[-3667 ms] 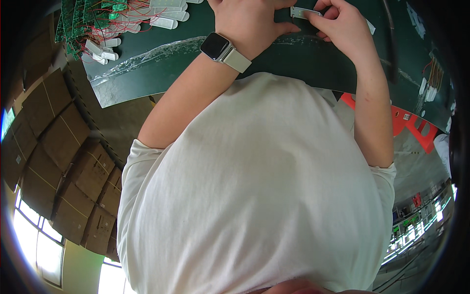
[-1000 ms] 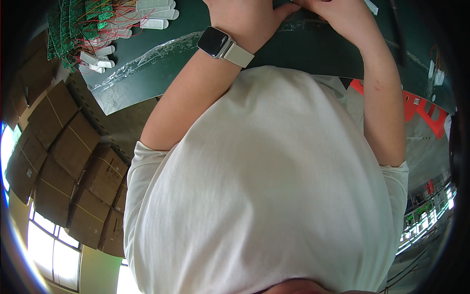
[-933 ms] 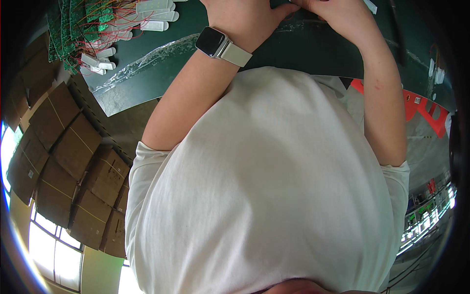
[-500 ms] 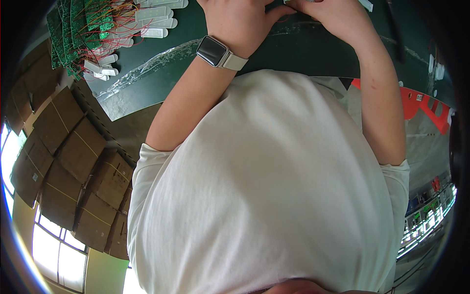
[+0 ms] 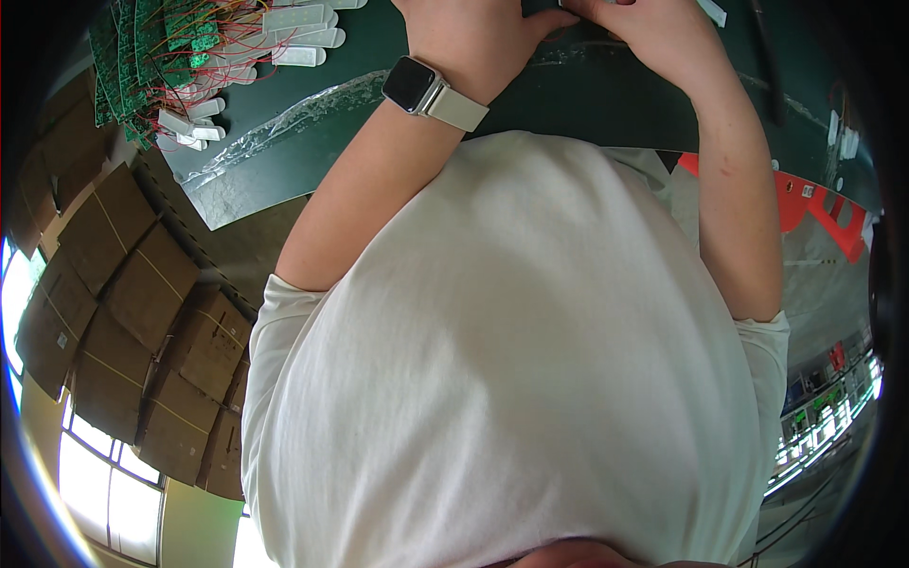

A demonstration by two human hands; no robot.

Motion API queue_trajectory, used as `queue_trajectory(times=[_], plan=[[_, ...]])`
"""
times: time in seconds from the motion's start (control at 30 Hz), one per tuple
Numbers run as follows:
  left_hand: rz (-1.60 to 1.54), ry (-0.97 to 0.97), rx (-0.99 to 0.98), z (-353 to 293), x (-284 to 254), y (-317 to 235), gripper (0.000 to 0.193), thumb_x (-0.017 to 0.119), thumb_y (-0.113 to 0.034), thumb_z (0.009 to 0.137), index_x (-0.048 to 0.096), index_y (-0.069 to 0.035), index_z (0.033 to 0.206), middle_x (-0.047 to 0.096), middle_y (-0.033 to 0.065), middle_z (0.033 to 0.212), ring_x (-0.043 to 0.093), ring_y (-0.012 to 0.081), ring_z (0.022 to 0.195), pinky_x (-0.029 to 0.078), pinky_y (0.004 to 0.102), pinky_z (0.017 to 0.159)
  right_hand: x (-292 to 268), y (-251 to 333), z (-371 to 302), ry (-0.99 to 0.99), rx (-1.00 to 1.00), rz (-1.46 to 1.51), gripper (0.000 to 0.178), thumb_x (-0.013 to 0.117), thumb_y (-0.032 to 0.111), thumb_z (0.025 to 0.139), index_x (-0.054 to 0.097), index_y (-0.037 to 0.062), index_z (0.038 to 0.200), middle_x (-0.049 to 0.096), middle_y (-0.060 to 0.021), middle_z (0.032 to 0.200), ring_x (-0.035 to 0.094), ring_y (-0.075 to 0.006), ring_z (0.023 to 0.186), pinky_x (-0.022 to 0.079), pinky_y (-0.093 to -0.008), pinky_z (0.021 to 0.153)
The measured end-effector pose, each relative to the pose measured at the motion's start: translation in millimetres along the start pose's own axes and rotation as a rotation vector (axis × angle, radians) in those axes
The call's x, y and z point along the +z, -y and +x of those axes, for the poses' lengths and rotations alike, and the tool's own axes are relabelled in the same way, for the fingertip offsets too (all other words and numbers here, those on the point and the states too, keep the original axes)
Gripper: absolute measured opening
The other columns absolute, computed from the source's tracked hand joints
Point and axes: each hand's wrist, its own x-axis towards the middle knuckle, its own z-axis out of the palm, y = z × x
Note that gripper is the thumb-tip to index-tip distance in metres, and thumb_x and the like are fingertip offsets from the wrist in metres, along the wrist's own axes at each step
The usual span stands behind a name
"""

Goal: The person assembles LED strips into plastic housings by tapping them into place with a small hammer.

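Note:
At the top edge, my left hand [image 5: 469, 43] is over the dark green tabletop [image 5: 606, 104], a watch [image 5: 412, 85] with a pale strap on its wrist. Its thumb stretches toward my right hand [image 5: 658, 38]; its other fingers are cut off by the frame. My right hand is closed, thumb and fingertips pressed together beside the left thumb. A tiny pale bit shows at those fingertips, too small to name. To the left of my left hand lie several white rounded plastic cases [image 5: 298, 57] with red wires, next to a row of green circuit boards [image 5: 147, 57].
A crinkled strip of clear tape [image 5: 284, 123] crosses the table. A dark thin bar [image 5: 765, 66] and small white pieces [image 5: 843, 142] are at the right. Red-orange sheet material [image 5: 800, 199] shows beyond the table's near right edge. Strapped cardboard stacks [image 5: 142, 303] stand at the left.
My left hand and wrist have shifted slightly to the right, and the watch has turned a little. My right hand has barely moved.

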Motion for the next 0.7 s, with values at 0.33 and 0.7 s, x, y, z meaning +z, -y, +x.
queue_trajectory(times=[0.33, 0.7], plan=[[0.134, -0.018, -0.004, 0.9, 3.6, -3.3, 0.028, 0.087, -0.027, 0.074, 0.084, -0.024, 0.102, 0.063, -0.0031, 0.131, 0.046, 0.0286, 0.139, 0.017, 0.0779, 0.113, -0.5, -3.7, -1.2, -0.024, -0.007, 0.04, 0.033, 0.082, 0.024, 0.082, 0.075, -0.0009, 0.103, 0.073, -0.0129, 0.086, 0.07, -0.0232, 0.079, 0.055, -0.0334, 0.074], [0.11, -0.027, -0.007, -1.7, 5.5, 0.6, 0.028, 0.087, -0.027, 0.073, 0.084, -0.023, 0.101, 0.064, -0.0028, 0.13, 0.047, 0.0282, 0.138, 0.018, 0.0773, 0.113, 0.5, -3.2, -2.6, 0.01, -0.032, 0.075, 0.031, 0.081, 0.022, 0.083, 0.074, -0.0004, 0.102, 0.072, -0.0118, 0.085, 0.069, -0.0227, 0.079, 0.054, -0.0335, 0.074]])
